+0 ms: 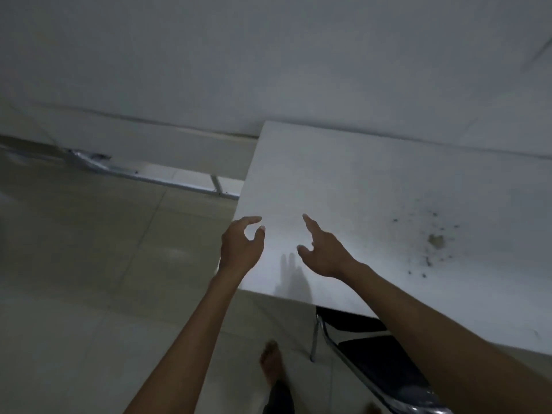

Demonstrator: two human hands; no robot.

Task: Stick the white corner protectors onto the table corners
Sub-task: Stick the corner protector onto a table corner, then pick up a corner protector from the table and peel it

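A white table (373, 198) fills the right half of the view, its near left corner at about the middle of the frame. My left hand (240, 249) hovers over the table's left edge with thumb and fingers curled apart, holding nothing. My right hand (324, 252) is stretched out above the tabletop, fingers spread and empty. No white corner protector shows in the view.
A dark stain with scattered specks (434, 240) marks the tabletop on the right. A black chair with a chrome frame (379, 363) sits under the table's near edge. A metal bar (143, 174) lies along the tiled floor by the wall. My bare foot (271, 363) stands below.
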